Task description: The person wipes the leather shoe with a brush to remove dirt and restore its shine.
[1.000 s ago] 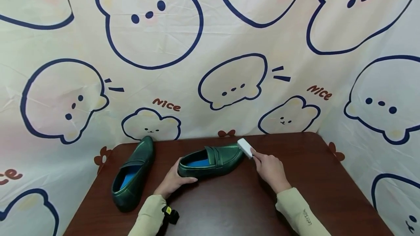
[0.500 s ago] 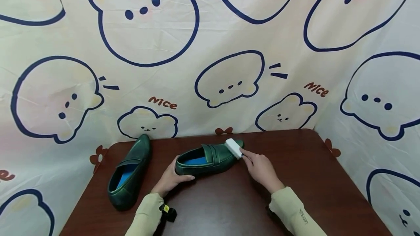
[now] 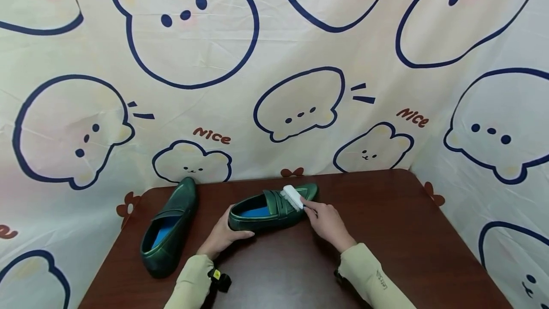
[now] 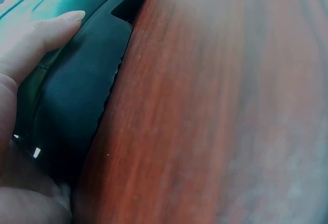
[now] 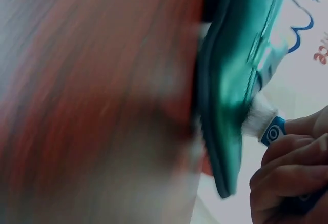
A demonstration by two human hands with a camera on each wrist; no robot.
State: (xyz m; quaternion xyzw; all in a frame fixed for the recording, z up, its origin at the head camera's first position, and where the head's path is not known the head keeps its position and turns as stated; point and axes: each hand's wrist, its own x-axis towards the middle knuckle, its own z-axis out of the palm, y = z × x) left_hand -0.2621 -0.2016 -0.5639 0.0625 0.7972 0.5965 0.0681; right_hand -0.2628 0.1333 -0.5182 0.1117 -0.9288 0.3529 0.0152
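Observation:
A dark green loafer (image 3: 261, 224) with a blue insole lies on the table, toe pointing right. My left hand (image 3: 224, 236) grips it around the heel. In the left wrist view the thumb (image 4: 43, 39) presses on the green upper above the dark sole (image 4: 84, 85). My right hand (image 3: 329, 225) holds a white-headed brush (image 3: 293, 197) by its dark handle, most of which the fingers hide. White bristles (image 5: 260, 114) meet the top of the loafer (image 5: 231, 90), just ahead of its strap.
A matching green loafer (image 3: 165, 252) stands to the left, toe toward the back edge. Behind the brown table (image 3: 274, 271) hangs a pale cloth (image 3: 300, 46) printed with cartoon animals, which wraps round both sides. A black strap with a small device (image 3: 220, 280) sits at the left wrist.
The brush in my right hand has moved left along the loafer, from the toe tip up toward the strap. The left hand keeps its grip on the heel.

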